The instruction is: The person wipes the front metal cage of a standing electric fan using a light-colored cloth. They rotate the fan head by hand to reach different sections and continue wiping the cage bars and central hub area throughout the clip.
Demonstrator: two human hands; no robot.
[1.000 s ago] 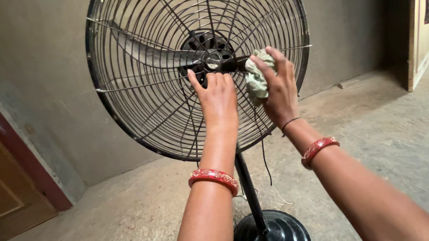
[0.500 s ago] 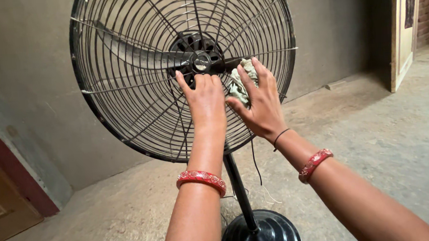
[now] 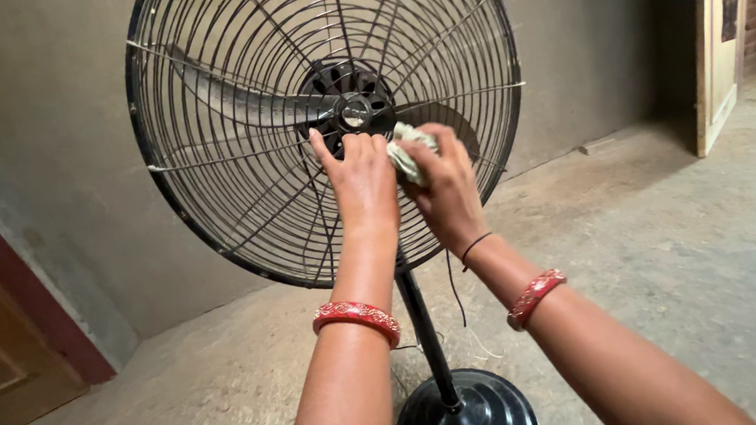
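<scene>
Concrete floor behind; both hands now lower on fan grille [image 3: 218, 117], right hand [image 3: 446, 187] clutching cloth [image 3: 409, 150], left hand [image 3: 361, 183] flat.

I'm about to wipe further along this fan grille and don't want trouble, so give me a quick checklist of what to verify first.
1. Black wire-grille pedestal fan blades at rest: ok, they show sharp, unblurred.
2. Crumpled pale green cloth gripped by right hand: ok.
3. Left hand bracing the grille: ok.
4. Round black base flat on the grey concrete floor: ok.
5. Fan unplugged: cannot tell.
</scene>
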